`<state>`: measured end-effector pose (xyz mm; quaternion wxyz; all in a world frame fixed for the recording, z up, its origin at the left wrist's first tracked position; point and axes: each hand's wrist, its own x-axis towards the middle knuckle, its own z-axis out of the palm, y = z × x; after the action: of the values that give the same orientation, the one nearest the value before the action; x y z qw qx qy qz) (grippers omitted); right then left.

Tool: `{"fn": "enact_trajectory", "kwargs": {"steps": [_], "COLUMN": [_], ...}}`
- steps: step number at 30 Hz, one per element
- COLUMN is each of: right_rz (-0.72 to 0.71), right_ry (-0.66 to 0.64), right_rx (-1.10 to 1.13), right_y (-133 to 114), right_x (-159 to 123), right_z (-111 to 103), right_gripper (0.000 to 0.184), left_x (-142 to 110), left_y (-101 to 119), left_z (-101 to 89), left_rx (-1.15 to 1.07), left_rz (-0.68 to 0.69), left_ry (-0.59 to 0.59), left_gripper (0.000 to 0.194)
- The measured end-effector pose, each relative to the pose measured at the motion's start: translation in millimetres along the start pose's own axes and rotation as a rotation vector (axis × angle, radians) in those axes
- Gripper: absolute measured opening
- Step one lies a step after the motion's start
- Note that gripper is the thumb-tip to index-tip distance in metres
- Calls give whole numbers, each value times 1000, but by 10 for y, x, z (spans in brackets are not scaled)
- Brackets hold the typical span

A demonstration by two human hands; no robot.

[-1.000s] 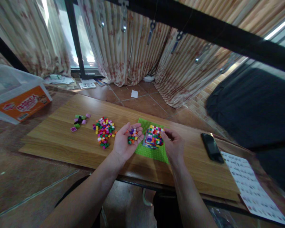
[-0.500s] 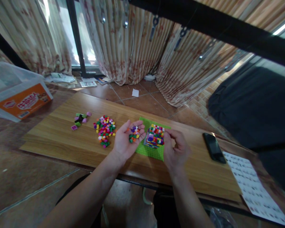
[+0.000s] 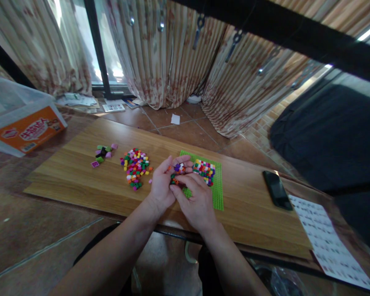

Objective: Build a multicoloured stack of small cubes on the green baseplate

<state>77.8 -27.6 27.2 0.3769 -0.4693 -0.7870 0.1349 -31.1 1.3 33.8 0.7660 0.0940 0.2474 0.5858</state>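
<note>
My left hand (image 3: 163, 185) is palm up and cupped, holding a small heap of coloured toy bricks (image 3: 179, 167). The thumb and fingertips of my right hand (image 3: 197, 199) dip into that palm among the bricks. Whether a brick is between those fingers is too small to make out. Just beyond my right hand, a block built of many coloured bricks (image 3: 205, 167) stands on a green studded baseplate (image 3: 217, 193). My right hand hides part of the block and of the baseplate.
Left of my hands lies a loose pile of small coloured bricks (image 3: 136, 164), with a smaller group of larger pieces (image 3: 102, 152) farther left. A phone (image 3: 276, 190) and a printed sheet (image 3: 323, 234) lie to the right. A clear plastic tub (image 3: 24, 119) stands at far left.
My right hand has moved left from the built block to the bricks in my left palm. The left hand stays cupped, and the baseplate sits turned slightly, extending farther right.
</note>
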Motion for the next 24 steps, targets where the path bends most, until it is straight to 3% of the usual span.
{"fn": "enact_trajectory", "kwargs": {"steps": [8, 16, 24], "right_rz": [60, 101, 86], "right_ry": [11, 143, 286], "right_rx": [90, 278, 167], "right_y": [-44, 14, 271], "right_x": [6, 30, 90], "right_z": [44, -12, -204], "right_gripper": [8, 10, 21], "left_x": [1, -8, 30], "left_y": [-15, 25, 19], "left_z": [-25, 23, -37], "left_rx": [-19, -114, -155], "left_rz": [1, -37, 9], "left_ry": [-13, 38, 51], "left_gripper": [41, 40, 34]}}
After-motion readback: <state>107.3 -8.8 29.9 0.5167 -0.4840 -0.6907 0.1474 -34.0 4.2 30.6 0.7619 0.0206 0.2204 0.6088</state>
